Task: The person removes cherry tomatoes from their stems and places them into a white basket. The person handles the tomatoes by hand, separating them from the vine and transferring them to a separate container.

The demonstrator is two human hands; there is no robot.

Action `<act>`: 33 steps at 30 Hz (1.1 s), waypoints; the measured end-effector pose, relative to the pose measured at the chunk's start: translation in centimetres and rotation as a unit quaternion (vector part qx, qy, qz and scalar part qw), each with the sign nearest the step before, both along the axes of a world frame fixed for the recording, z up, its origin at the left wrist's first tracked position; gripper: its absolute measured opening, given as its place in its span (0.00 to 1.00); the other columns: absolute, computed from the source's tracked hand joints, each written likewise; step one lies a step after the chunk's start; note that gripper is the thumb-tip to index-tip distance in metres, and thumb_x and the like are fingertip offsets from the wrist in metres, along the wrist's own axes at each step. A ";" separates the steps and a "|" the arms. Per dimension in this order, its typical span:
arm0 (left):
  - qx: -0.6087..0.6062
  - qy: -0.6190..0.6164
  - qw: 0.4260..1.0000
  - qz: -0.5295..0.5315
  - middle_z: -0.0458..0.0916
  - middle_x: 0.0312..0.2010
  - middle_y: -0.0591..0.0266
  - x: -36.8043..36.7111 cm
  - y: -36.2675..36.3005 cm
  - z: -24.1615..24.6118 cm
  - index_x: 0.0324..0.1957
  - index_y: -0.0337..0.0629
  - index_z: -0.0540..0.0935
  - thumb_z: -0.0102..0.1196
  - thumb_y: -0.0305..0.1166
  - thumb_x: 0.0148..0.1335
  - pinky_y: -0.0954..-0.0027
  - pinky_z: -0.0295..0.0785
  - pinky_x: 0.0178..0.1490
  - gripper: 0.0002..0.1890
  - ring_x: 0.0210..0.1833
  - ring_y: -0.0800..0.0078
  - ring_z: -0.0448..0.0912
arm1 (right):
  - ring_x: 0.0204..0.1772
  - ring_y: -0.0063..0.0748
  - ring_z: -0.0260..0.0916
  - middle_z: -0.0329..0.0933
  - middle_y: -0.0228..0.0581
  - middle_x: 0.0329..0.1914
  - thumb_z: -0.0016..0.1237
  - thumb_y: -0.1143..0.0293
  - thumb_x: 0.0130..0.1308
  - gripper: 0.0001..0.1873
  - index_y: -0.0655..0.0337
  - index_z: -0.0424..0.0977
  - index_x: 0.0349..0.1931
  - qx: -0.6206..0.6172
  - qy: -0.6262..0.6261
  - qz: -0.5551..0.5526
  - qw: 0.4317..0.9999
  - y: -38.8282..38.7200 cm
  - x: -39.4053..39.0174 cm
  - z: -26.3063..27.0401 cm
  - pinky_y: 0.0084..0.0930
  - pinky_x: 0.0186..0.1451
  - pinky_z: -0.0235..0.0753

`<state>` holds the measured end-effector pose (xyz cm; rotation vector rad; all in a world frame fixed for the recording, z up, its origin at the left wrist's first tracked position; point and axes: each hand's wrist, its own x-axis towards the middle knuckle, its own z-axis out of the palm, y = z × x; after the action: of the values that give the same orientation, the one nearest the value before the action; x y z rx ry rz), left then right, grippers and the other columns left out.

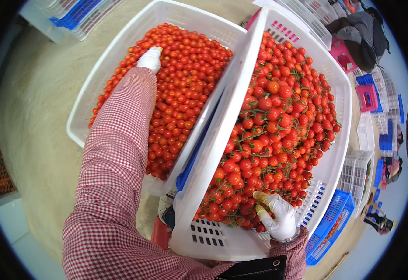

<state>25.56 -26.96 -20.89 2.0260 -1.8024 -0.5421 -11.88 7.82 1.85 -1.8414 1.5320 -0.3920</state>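
Observation:
My left hand (150,59), in a white glove with a stained tip, reaches over loose cherry tomatoes (186,70) in a white plastic crate (102,70) at the left. Its fingers are mostly hidden, so its grip is unclear. In a white glove with yellowish-green stained fingertips, my right hand (277,217) rests at the near edge of a heap of cherry tomatoes on green vines (270,140). Its thumb and a finger are apart, touching or close to the tomatoes. The heap lies in a second white slotted crate (342,105), tilted beside the first.
A blue crate (330,224) with some tomatoes stands at the lower right. Beyond it are a white crate (356,175), pink stools (366,98) and a seated person (359,35). A red stool (161,233) is below the crates; stacked crates (81,21) stand upper left.

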 end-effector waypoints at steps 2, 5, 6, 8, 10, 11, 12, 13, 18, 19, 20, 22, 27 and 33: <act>-0.003 -0.111 0.992 -0.058 0.67 0.57 0.49 -0.1 -1.2 -0.7 0.57 0.39 0.67 0.31 0.35 0.67 0.66 0.53 0.66 0.21 0.63 0.61 0.61 | 0.30 0.38 0.73 0.73 0.41 0.27 0.52 0.77 0.51 0.16 0.64 0.74 0.43 -0.002 0.010 0.008 1.000 -0.1 -0.3 -0.3 0.27 0.33 0.72; 0.072 -0.112 0.990 -0.040 0.66 0.58 0.51 0.6 -3.5 -1.8 0.56 0.41 0.69 0.33 0.45 0.65 0.66 0.53 0.66 0.25 0.64 0.63 0.61 | 0.32 0.38 0.73 0.73 0.41 0.29 0.48 0.71 0.57 0.15 0.60 0.73 0.46 0.060 0.058 0.026 0.996 -0.3 -1.0 -0.5 0.29 0.35 0.74; 0.048 -0.148 0.986 -0.054 0.66 0.58 0.52 0.8 -4.3 -2.7 0.56 0.40 0.69 0.35 0.45 0.65 0.66 0.53 0.66 0.25 0.63 0.64 0.62 | 0.33 0.38 0.73 0.73 0.41 0.32 0.47 0.70 0.58 0.16 0.60 0.71 0.48 0.050 0.045 0.039 0.997 -0.3 -1.2 -0.7 0.29 0.35 0.74; 0.029 -0.048 0.998 -0.025 0.66 0.59 0.55 1.9 -5.7 -5.1 0.57 0.40 0.68 0.35 0.44 0.64 0.65 0.56 0.64 0.25 0.62 0.64 0.63 | 0.35 0.39 0.72 0.72 0.40 0.35 0.46 0.68 0.59 0.17 0.61 0.69 0.49 0.040 0.046 0.044 0.997 0.0 -1.9 -0.8 0.30 0.35 0.74; 0.012 0.012 1.000 0.013 0.63 0.60 0.55 3.4 -7.2 -8.0 0.59 0.38 0.64 0.36 0.42 0.64 0.66 0.53 0.65 0.25 0.63 0.65 0.62 | 0.35 0.42 0.72 0.70 0.42 0.33 0.45 0.67 0.59 0.14 0.61 0.69 0.45 0.015 0.024 0.028 0.999 0.2 -2.2 -1.3 0.34 0.35 0.73; 0.016 0.042 0.998 0.050 0.62 0.61 0.55 4.3 -8.0 -9.6 0.60 0.38 0.63 0.37 0.40 0.64 0.66 0.52 0.66 0.25 0.63 0.65 0.61 | 0.35 0.42 0.72 0.69 0.42 0.32 0.45 0.67 0.59 0.13 0.60 0.69 0.43 0.029 0.007 0.018 0.999 0.4 -2.3 -1.4 0.35 0.34 0.72; 0.019 0.065 0.994 0.084 0.61 0.62 0.55 5.4 -8.6 -11.1 0.61 0.37 0.61 0.38 0.39 0.64 0.66 0.51 0.66 0.25 0.64 0.65 0.60 | 0.34 0.43 0.72 0.69 0.42 0.32 0.45 0.66 0.59 0.13 0.60 0.69 0.43 0.015 0.011 0.009 1.000 0.6 -2.4 -1.6 0.35 0.34 0.72; -0.001 0.075 0.994 0.083 0.60 0.62 0.55 6.8 -9.0 -12.5 0.62 0.37 0.59 0.39 0.38 0.64 0.66 0.50 0.67 0.26 0.64 0.65 0.59 | 0.34 0.43 0.72 0.69 0.42 0.32 0.45 0.65 0.58 0.14 0.60 0.69 0.43 -0.009 0.000 0.008 1.000 0.7 -2.5 -1.6 0.36 0.34 0.72; -0.398 -0.106 0.903 -0.125 0.78 0.31 0.42 10.4 -8.7 -17.8 0.31 0.33 0.79 0.45 0.25 0.51 0.58 0.73 0.38 0.10 0.34 0.48 0.77 | 0.35 0.44 0.72 0.69 0.42 0.34 0.45 0.64 0.58 0.14 0.60 0.69 0.42 -0.012 -0.011 0.003 1.000 1.1 -2.1 -2.1 0.36 0.35 0.73; -0.440 -0.101 0.881 -0.142 0.79 0.27 0.43 10.6 -8.2 -17.7 0.29 0.32 0.79 0.47 0.25 0.50 0.58 0.73 0.37 0.08 0.32 0.49 0.78 | 0.35 0.44 0.72 0.70 0.42 0.34 0.46 0.65 0.58 0.14 0.60 0.69 0.43 -0.020 -0.003 0.008 1.000 1.2 -2.0 -2.0 0.35 0.36 0.73; -0.382 -0.052 0.914 -0.130 0.76 0.33 0.45 10.3 -7.6 -17.3 0.34 0.33 0.76 0.47 0.25 0.52 0.60 0.70 0.41 0.09 0.37 0.52 0.75 | 0.35 0.44 0.72 0.70 0.43 0.34 0.46 0.66 0.58 0.14 0.60 0.69 0.44 -0.022 0.001 0.012 1.000 1.3 -2.0 -1.9 0.35 0.37 0.73; -0.257 0.039 0.960 -0.102 0.71 0.43 0.50 9.1 -5.4 -14.8 0.45 0.34 0.70 0.46 0.26 0.56 0.64 0.64 0.50 0.13 0.47 0.58 0.69 | 0.36 0.44 0.72 0.70 0.43 0.34 0.47 0.67 0.58 0.15 0.60 0.69 0.45 -0.030 0.004 0.014 0.999 1.4 -1.9 -1.5 0.34 0.38 0.74; -0.095 0.384 0.918 -0.025 0.64 0.58 0.55 0.8 3.8 1.8 0.59 0.35 0.62 0.45 0.23 0.60 0.68 0.57 0.64 0.23 0.61 0.66 0.63 | 0.39 0.45 0.72 0.71 0.45 0.35 0.46 0.68 0.58 0.13 0.61 0.70 0.43 -0.078 -0.041 -0.014 0.996 1.5 -1.9 -0.8 0.34 0.42 0.74; -0.117 0.511 0.834 -0.175 0.74 0.39 0.61 -14.3 25.0 25.0 0.49 0.39 0.72 0.53 0.20 0.52 0.77 0.70 0.46 0.20 0.42 0.76 0.73 | 0.44 0.33 0.74 0.76 0.42 0.39 0.47 0.67 0.61 0.14 0.63 0.72 0.45 -0.054 -0.191 -0.127 0.972 1.2 -1.7 0.1 0.25 0.48 0.71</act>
<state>11.25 -1.92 4.07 0.8760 -1.3988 -1.1591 -13.63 8.97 1.99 -1.5352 1.4953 -0.9109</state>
